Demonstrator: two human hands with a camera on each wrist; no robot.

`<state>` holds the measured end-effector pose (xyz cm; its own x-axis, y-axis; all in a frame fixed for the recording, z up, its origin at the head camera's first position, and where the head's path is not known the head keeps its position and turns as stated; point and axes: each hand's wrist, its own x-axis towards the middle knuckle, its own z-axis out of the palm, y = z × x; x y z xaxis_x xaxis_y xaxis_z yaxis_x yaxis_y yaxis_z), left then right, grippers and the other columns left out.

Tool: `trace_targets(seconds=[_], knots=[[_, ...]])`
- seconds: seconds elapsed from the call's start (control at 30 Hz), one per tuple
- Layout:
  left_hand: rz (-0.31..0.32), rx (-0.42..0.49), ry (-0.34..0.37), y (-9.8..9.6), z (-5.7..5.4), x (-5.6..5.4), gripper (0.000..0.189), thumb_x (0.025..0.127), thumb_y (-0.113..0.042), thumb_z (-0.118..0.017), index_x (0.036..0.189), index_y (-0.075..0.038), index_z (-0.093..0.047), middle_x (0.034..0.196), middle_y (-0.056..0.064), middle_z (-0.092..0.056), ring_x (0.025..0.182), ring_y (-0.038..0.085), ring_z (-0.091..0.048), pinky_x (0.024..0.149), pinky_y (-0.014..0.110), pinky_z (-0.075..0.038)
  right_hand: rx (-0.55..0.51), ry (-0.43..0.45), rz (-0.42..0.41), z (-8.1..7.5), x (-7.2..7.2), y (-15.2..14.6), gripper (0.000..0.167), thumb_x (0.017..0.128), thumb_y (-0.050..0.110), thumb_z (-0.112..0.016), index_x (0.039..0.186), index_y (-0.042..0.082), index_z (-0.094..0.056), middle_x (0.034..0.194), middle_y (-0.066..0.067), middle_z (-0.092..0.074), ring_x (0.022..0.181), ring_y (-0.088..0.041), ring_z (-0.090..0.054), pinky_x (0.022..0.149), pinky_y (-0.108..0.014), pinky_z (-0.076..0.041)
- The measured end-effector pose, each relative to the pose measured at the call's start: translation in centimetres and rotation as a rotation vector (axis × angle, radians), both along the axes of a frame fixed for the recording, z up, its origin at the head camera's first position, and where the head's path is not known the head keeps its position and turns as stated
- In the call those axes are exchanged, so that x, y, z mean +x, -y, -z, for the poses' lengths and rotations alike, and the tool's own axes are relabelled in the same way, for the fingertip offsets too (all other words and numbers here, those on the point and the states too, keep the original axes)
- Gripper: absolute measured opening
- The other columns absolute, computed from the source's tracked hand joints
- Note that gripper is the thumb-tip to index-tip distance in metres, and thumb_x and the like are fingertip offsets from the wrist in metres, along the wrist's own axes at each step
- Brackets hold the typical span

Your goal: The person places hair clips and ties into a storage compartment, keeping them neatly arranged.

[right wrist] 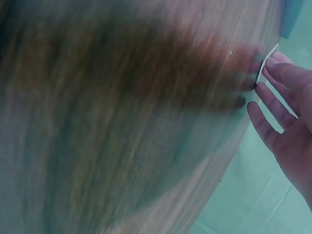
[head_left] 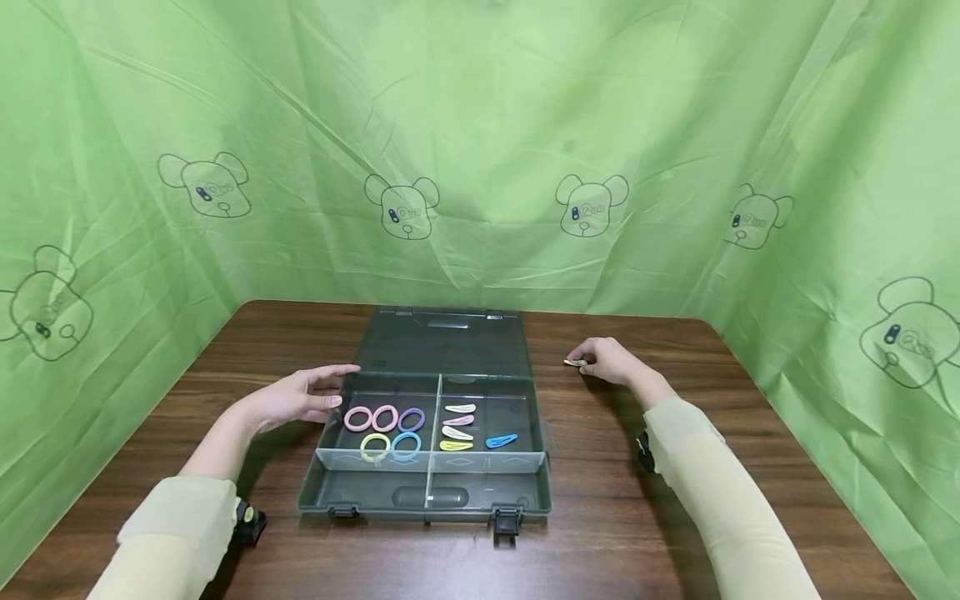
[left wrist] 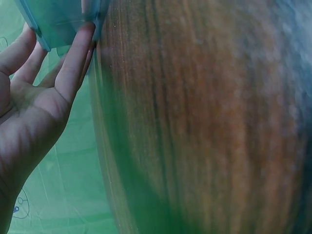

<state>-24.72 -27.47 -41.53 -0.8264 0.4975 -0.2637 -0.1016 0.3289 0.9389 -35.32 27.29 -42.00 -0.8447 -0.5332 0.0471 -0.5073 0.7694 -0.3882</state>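
A dark translucent organizer box (head_left: pixel 487 504) lies on the table with its lid (head_left: pixel 450 342) folded back. My left hand (head_left: pixel 296 398) rests against the box's left side, fingers mostly straight; in the left wrist view its fingertips (left wrist: pixel 87 30) are at the box edge. Right of the box, my right hand (head_left: pixel 609 362) pinches a pale snap hair clip (head_left: pixel 574 362) between thumb and fingers, low over the table; the right wrist view shows that clip (right wrist: pixel 263 63) edge-on. Several hair ties (head_left: pixel 385 407) lie in the back left compartment. The back right one holds several snap clips, including a blue clip (head_left: pixel 501 441).
Dividers (head_left: pixel 438 408) split the box into compartments. Two latches, one seen at the front right (head_left: pixel 507 522), hang off its front edge. The brown wooden table (head_left: pixel 600 517) is bordered by a green curtain (head_left: pixel 480 258) at the back and sides.
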Motion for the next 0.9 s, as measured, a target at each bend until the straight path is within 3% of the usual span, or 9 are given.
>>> trace_targets(seconds=[0.27, 0.5, 0.7, 0.9], knots=[[-0.010, -0.010, -0.002, -0.14, -0.13, 0.18, 0.059, 0.097, -0.005, -0.050, 0.150, -0.016, -0.026, 0.148, 0.031, -0.019, 0.131, 0.043, -0.034, 0.096, 0.044, -0.049, -0.039, 0.014, 0.015, 0.49, -0.08, 0.37, 0.011, 0.083, 0.007, -0.071, 0.093, 0.007, -0.073, 0.091, -0.004, -0.070, 0.092, -0.024, -0.062, 0.083, -0.043, -0.051], [-0.013, -0.004, 0.003, -0.15, -0.22, 0.26, 0.060, 0.096, -0.007, -0.052, 0.150, -0.016, -0.026, 0.148, 0.031, -0.017, 0.131, 0.044, -0.033, 0.096, 0.044, -0.049, -0.057, 0.066, 0.037, 0.44, -0.04, 0.69, 0.017, 0.080, 0.001, -0.071, 0.095, 0.006, -0.071, 0.079, -0.001, -0.067, 0.078, -0.017, -0.059, 0.073, -0.031, -0.047], [-0.010, -0.001, 0.010, -0.12, -0.16, 0.18, 0.059, 0.097, -0.005, -0.050, 0.150, -0.016, -0.026, 0.148, 0.030, -0.018, 0.131, 0.043, -0.034, 0.096, 0.044, -0.049, -0.032, 0.118, 0.065, 0.28, 0.11, 0.82, 0.013, 0.080, 0.005, -0.072, 0.092, 0.009, -0.071, 0.077, 0.001, -0.065, 0.072, -0.011, -0.055, 0.069, -0.027, -0.045], [-0.011, -0.001, 0.011, -0.09, -0.11, 0.17, 0.060, 0.096, -0.007, -0.052, 0.149, -0.017, -0.027, 0.148, 0.030, -0.018, 0.131, 0.043, -0.034, 0.096, 0.044, -0.049, -0.020, 0.044, 0.017, 0.34, 0.32, 0.76, 0.005, 0.079, 0.005, -0.073, 0.082, 0.008, -0.070, 0.072, 0.003, -0.064, 0.068, -0.009, -0.053, 0.064, -0.025, -0.044]])
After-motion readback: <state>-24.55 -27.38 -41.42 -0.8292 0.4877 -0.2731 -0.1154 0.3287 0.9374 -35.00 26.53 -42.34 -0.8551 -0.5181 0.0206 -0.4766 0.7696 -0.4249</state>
